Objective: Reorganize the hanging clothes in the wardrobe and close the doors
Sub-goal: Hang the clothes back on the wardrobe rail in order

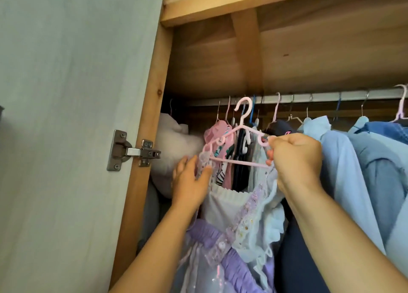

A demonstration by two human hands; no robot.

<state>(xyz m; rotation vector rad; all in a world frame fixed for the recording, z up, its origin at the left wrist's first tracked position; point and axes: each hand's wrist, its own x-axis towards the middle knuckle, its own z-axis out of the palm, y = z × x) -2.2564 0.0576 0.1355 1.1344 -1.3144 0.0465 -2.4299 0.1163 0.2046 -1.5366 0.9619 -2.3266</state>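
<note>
door (66,138): open, swung wide at 9 o'clock – hinge (132,151) exposed on the frame.
left hand (189,182): fingers fairly straight, thumb against the lace strap of the lilac dress (231,226) at the hanger's left end – steadying, not a full grasp.
pink hanger (240,142): off the rail, hook free just below it at about 12 o'clock from the hands; dress hangs from it, skirt trailing to 6 o'clock.
right hand (295,160): fingers curled, pinching the hanger's right shoulder and lower bar.
rail (331,98): crowded with hangers directly behind; blue shirts (344,160) packed at 3 o'clock.
step, my read: rehang the dress.
how: lift from the right hand, keep the hanger level, aim the hook into a gap between neighbouring hooks, seat it fully before letting go.
risk: the left strap looks barely on – could slip off if the hanger tilts.
</note>
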